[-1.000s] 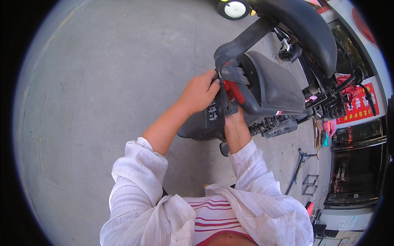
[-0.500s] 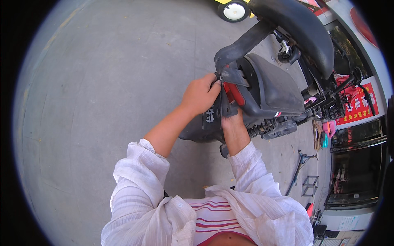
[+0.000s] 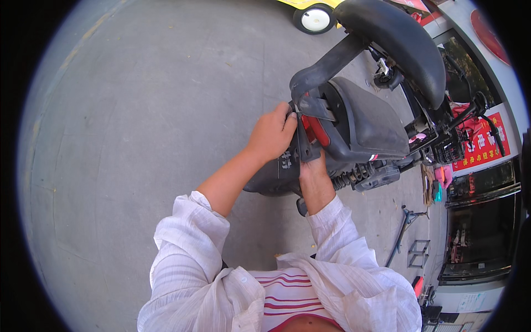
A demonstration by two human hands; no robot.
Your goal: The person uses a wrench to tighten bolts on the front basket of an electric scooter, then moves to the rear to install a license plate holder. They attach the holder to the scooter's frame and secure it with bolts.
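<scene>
Before me stands an electric scooter (image 3: 365, 119) with a dark seat, a padded backrest (image 3: 406, 41) and a red tail light (image 3: 315, 131). My left hand (image 3: 272, 133) is closed at the left side of its tail, thumb and curled fingers gripping the edge of a black tail piece (image 3: 303, 138) beside the light. My right hand (image 3: 315, 166) reaches up beneath the tail from below. Its fingers disappear behind the black plastic, so what they touch is hidden. Below the hands hangs the black rear mudguard (image 3: 276, 180).
A yellow vehicle's wheel (image 3: 316, 19) is at the far edge. To the right are a shopfront with dark glass doors (image 3: 478, 235), a red sign (image 3: 487, 141), a metal stand (image 3: 404, 229) and a small metal frame (image 3: 418, 253). Grey concrete (image 3: 138, 110) extends to the left.
Both hands keep nearly the same places at the scooter's tail. The left hand's knuckles have turned slightly, and the view has shifted a little.
</scene>
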